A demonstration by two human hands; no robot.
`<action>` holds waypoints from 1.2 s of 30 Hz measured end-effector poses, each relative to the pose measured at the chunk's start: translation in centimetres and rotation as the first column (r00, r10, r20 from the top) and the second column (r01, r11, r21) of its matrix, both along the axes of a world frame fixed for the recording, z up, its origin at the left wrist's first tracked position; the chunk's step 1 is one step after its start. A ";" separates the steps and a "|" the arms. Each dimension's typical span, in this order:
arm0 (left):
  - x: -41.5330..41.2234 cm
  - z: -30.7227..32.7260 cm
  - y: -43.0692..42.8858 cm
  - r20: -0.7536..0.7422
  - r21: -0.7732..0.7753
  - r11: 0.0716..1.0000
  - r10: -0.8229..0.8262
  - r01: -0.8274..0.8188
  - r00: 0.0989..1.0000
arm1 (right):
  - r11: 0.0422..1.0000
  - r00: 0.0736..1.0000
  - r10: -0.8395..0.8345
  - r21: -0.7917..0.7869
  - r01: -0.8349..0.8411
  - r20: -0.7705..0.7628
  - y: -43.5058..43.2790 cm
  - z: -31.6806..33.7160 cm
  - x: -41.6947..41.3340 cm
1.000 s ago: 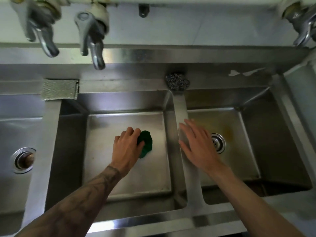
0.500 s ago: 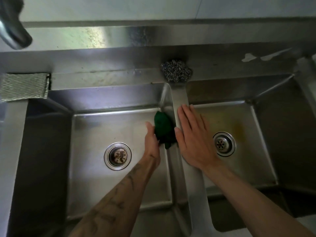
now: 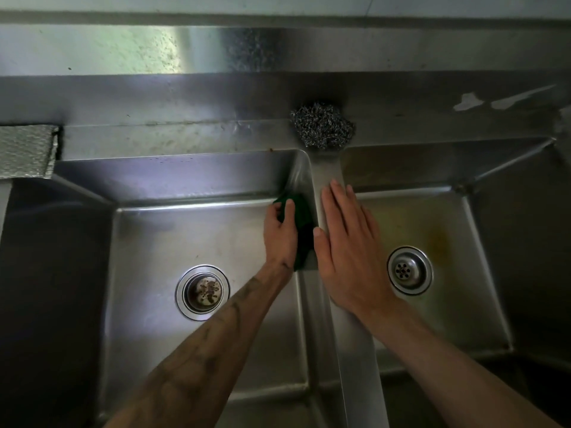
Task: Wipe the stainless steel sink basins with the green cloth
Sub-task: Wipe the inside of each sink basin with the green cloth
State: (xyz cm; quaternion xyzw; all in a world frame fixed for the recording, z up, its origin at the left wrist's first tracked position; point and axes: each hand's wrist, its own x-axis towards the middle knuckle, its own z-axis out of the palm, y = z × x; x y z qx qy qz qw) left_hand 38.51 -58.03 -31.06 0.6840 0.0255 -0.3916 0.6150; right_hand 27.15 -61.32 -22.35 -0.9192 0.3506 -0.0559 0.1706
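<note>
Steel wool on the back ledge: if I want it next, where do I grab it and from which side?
Pinch the steel wool across its rounded sides, coming straight down from above. It sits free on the ledge behind the divider, backsplash close behind, so a rear approach looks blocked. The right hand, flat on the divider, is nearest; the left hand holds the cloth.

Both forearms are bare, with no sleeves, gloves, rings or watch in sight. The left forearm [image 3: 200, 344] carries dark tattoo linework running up to the wrist. The right forearm [image 3: 448, 359] is unmarked.
</note>
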 end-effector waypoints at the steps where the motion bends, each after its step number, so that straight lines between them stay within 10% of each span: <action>1: -0.1 0.3 0.3 0.062 -0.045 0.999 -0.015 0.018 0.998 | 1.000 1.000 -0.001 0.004 0.001 0.001 0.0 0.0 0.0; 4: -0.7 -0.3 -0.1 0.269 -0.020 0.995 -0.091 0.100 0.959 | 1.000 1.000 0.004 0.003 -0.004 0.005 -0.1 -0.2 -0.1; 9: 0.5 -0.7 -1.5 0.141 0.124 0.988 -0.106 0.089 0.984 | 0.999 0.999 -0.009 0.034 0.008 0.030 -0.1 0.0 0.0; 15: 0.4 1.3 -1.3 0.248 -0.131 0.989 -0.027 0.061 0.968 | 0.999 0.999 -0.019 0.045 0.017 0.035 -0.1 0.2 0.1; 21: 1.6 -0.1 -3.0 0.108 0.072 0.996 -0.067 0.059 0.992 | 0.999 0.999 -0.015 0.038 0.013 0.048 -0.1 0.2 0.1; 27: -0.1 2.8 -0.4 0.353 -0.165 0.980 -0.046 0.110 0.934 | 0.999 1.000 -0.010 0.048 0.009 0.028 -0.2 0.4 0.1; 36: -0.6 -0.1 0.3 0.390 0.021 0.985 -0.167 0.173 0.906 | 0.999 1.000 -0.017 0.036 0.016 0.024 0.0 0.6 0.1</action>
